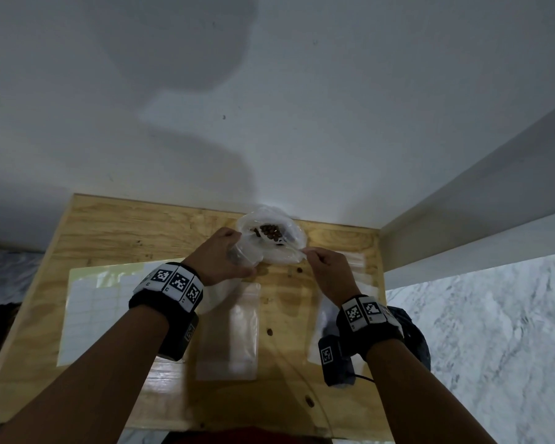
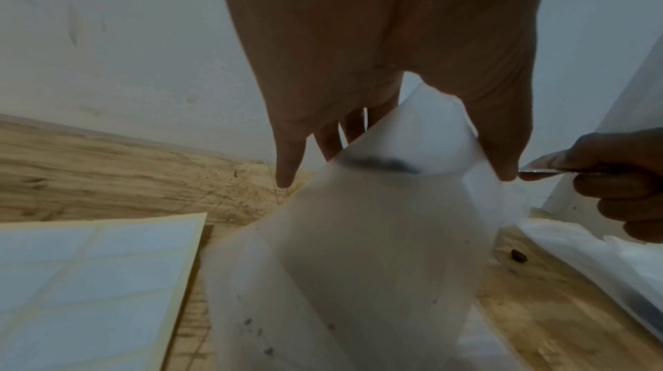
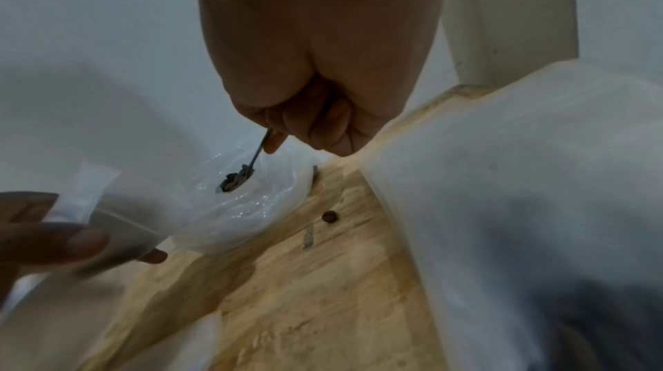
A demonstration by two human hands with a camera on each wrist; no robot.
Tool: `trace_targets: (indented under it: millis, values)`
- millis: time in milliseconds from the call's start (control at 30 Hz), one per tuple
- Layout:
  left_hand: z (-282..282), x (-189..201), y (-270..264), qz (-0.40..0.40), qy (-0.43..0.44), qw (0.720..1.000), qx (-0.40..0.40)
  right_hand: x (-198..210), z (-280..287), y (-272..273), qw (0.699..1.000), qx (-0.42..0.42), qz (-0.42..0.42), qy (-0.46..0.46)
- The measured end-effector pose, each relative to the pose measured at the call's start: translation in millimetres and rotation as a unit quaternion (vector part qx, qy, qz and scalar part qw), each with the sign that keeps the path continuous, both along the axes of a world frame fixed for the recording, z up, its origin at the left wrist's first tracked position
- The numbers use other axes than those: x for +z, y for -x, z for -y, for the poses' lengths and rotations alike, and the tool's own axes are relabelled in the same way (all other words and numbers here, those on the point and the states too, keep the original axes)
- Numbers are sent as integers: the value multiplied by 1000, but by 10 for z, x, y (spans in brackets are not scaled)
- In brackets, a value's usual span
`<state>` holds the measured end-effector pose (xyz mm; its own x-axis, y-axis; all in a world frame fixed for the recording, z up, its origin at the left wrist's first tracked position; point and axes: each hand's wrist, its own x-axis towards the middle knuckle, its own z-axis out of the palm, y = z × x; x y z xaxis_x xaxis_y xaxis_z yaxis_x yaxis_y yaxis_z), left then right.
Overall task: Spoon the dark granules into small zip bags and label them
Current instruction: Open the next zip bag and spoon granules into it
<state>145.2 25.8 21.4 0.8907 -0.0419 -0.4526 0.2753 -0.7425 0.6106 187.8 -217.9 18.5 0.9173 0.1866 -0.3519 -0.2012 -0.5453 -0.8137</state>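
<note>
Where the bench (image 1: 109, 225) meets the wall at its far edge, right of the middle, a crumpled clear plastic bag (image 1: 271, 235) lies open with the dark granules (image 1: 269, 232) heaped inside. Right hand (image 1: 329, 267), fingers curled tight, pinches the handle of a small metal spoon (image 3: 238, 178); its bowl, loaded with granules, sits inside the big bag's mouth. Left hand (image 1: 223, 256) just beside the big bag on its left, thumb and fingers pinching a small zip bag (image 2: 377, 221) at its top and holding it upright with the mouth spread; a dark smear shows through the frosted plastic, too blurred to tell. More empty zip bags: one flat at mid-bench (image 1: 228, 331), others along the right edge (image 1: 356, 261), partly under the right wrist. Sheet of white labels (image 1: 90, 312) lies flat toward the left edge. A few stray granules (image 1: 270, 332) on bare wood between the bags; one (image 3: 330, 217) near the big bag.
</note>
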Motion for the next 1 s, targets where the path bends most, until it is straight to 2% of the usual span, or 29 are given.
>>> trace_targets:
  millis: [300,567,733,900,1000]
  values:
    - [-23,9,-29,-2,1,1000,18,72,93,6,1000,10,13,-1]
    - [66,57,-19,11,5,999,51,428,114,-3,998,17,53,-3]
    - [143,132,64,43,38,995,79,630,83,75,997,47,66,17]
    - [183,222,129,102,56,990,85,788,-9,172,979,129,138,83]
    - [206,303,155,138,62,986,70,794,25,221,978,114,155,81]
